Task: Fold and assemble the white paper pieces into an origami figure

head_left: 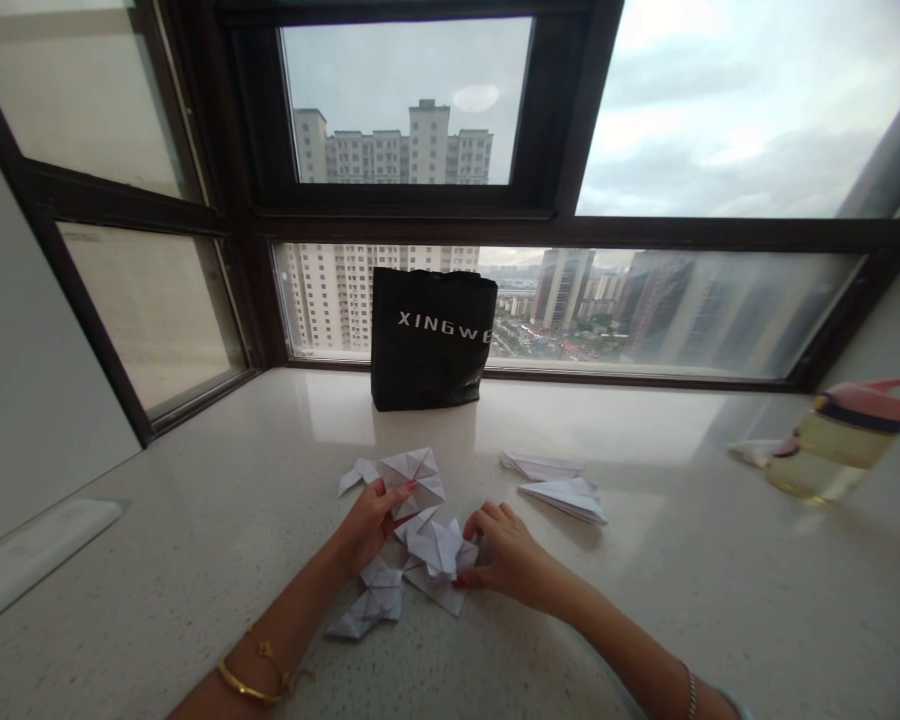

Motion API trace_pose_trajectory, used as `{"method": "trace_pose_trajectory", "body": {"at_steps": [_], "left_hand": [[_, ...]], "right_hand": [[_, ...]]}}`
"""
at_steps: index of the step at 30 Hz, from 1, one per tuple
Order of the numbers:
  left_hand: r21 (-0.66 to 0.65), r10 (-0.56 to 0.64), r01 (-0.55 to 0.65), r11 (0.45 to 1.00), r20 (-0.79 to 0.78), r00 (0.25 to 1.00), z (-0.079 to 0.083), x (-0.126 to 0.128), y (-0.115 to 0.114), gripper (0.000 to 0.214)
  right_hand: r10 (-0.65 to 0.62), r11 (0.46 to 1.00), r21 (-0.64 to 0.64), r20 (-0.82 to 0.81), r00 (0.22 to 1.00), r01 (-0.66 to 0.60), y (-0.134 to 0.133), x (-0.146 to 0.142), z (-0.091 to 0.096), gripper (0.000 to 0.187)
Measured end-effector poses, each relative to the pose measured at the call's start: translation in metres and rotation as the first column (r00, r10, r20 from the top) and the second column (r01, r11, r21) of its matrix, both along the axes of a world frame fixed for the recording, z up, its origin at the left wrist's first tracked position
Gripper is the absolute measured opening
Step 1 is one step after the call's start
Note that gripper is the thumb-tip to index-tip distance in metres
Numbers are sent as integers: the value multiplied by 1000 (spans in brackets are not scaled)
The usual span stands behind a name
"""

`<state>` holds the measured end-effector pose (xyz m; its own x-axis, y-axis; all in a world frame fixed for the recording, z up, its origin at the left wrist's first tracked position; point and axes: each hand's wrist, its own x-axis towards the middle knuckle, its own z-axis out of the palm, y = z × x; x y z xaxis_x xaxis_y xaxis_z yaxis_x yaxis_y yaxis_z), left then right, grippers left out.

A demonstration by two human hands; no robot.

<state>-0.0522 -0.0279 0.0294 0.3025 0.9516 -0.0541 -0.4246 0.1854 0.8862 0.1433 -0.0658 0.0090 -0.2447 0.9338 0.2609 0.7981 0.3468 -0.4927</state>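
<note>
My left hand (pixel 371 522) pinches the edge of a white folded paper piece (pixel 414 473) with a creased square face. My right hand (pixel 504 552) has its fingers curled on another white folded paper figure (pixel 439 548) lying between the two hands on the pale counter (pixel 195 560). A crumpled-looking folded paper shape (pixel 371 603) lies just below my left hand. Gold bracelets sit on my left wrist, and a thin chain is on my right wrist.
Two folded paper planes (pixel 562 495) lie to the right of my hands. A black bag (pixel 429 338) with white letters stands at the back against the window. A bottle (pixel 840 440) with a pink lid lies at the far right. A white flat strip (pixel 30 555) lies at the left edge.
</note>
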Motion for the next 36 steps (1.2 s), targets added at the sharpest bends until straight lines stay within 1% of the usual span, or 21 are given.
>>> {"method": "trace_pose_trajectory", "body": {"at_steps": [3, 5, 7, 9, 10, 11, 14, 17, 19, 20, 22, 23, 25, 28, 30, 33, 36], "left_hand": [[19, 12, -13, 1000, 9, 1000, -2, 0, 4, 29], [37, 53, -53, 998, -9, 999, -5, -1, 8, 33], [59, 165, -162, 985, -65, 984, -8, -2, 13, 35], [84, 279, -271, 959, -120, 953, -11, -3, 16, 40], [98, 313, -301, 949, -138, 940, -11, -4, 16, 43], [112, 322, -307, 945, -151, 935, -11, -4, 16, 46], [144, 266, -242, 960, -190, 945, -10, -4, 14, 49], [162, 189, -155, 975, -226, 956, -8, -3, 11, 46], [176, 162, -121, 977, -240, 957, -7, -3, 9, 43], [182, 150, -108, 977, -240, 959, -7, -2, 9, 41], [190, 119, -78, 979, -217, 969, -6, -2, 8, 34], [193, 100, -62, 979, -192, 976, -5, -2, 8, 29], [197, 56, -29, 980, -129, 990, -5, -3, 8, 25], [201, 0, 4, 980, -23, 1000, -5, -5, 9, 33], [204, -17, 8, 979, 43, 999, -5, -8, 9, 32], [176, -35, 18, 984, 92, 995, -3, -9, 10, 33], [152, 12, -19, 988, 48, 999, -1, -8, 8, 36]], "right_hand": [[28, 996, -80, -161, 987, -42, -1, -8, 0, 24], [19, 987, -147, -318, 948, -69, 3, -7, 3, 18], [-16, 974, -202, -499, 866, -98, 8, -2, 8, 20], [-61, 968, -225, -640, 766, -110, 12, 4, 15, 27], [-79, 968, -225, -684, 725, -108, 14, 7, 19, 30], [-89, 971, -219, -712, 697, -99, 15, 9, 23, 32], [-105, 987, -159, -749, 654, -24, 15, 13, 30, 33], [-125, 990, -57, -764, 632, 128, 13, 14, 30, 29], [-85, 980, 58, -745, 661, 192, 11, 14, 28, 24], [-47, 972, 126, -723, 689, 198, 11, 14, 27, 22], [34, 955, 240, -675, 737, 176, 9, 14, 26, 19], [63, 949, 271, -659, 750, 159, 8, 14, 25, 18], [93, 949, 286, -649, 755, 129, 6, 13, 26, 19], [116, 959, 268, -664, 739, 91, 1, 12, 28, 21], [117, 963, 257, -678, 726, 85, -1, 11, 30, 23], [55, 969, 205, -727, 685, 140, -1, 9, 31, 26], [-22, 969, 131, -800, 599, 211, 4, 9, 31, 27]]}}
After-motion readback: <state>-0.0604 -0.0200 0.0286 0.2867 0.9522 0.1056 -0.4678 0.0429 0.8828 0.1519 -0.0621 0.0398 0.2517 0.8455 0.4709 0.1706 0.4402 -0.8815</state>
